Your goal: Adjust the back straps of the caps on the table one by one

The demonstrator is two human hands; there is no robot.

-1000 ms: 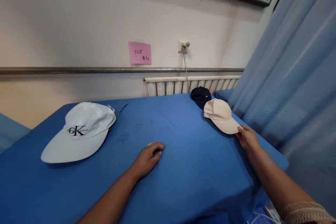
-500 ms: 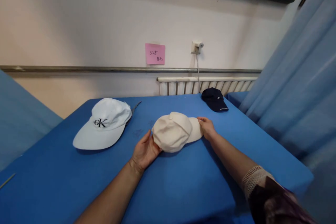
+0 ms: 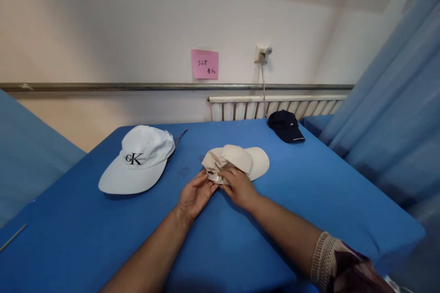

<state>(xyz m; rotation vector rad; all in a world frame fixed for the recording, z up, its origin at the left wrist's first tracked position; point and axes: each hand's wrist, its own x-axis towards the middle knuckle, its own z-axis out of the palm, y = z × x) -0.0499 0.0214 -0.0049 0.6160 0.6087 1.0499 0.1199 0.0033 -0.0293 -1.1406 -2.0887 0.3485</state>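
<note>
A cream baseball cap (image 3: 237, 158) is between my hands over the middle of the blue-covered bed, its brim pointing right. My left hand (image 3: 199, 192), palm turned up, grips the cap's back edge beside the strap (image 3: 215, 177). Fingers of my right hand (image 3: 240, 187) are closed on the strap and the lower rim from the near side. To the left lies a white cap (image 3: 144, 155) with black "CK" lettering, a dark strap or cap part showing behind it. A navy cap (image 3: 284, 124) sits at the far right corner, brim toward me.
The blue bed cover (image 3: 137, 238) reaches the wall, where a metal rail (image 3: 137, 87) and a radiator (image 3: 240, 107) run. A corded plug (image 3: 263, 55) and pink note (image 3: 205, 64) are above. Blue curtains (image 3: 388, 82) hang on the right. A thin stick (image 3: 13, 237) lies at left.
The cream cap came from beside the navy cap to the middle, where my left hand took its back edge. My right hand then shifted from the brim to the strap.
</note>
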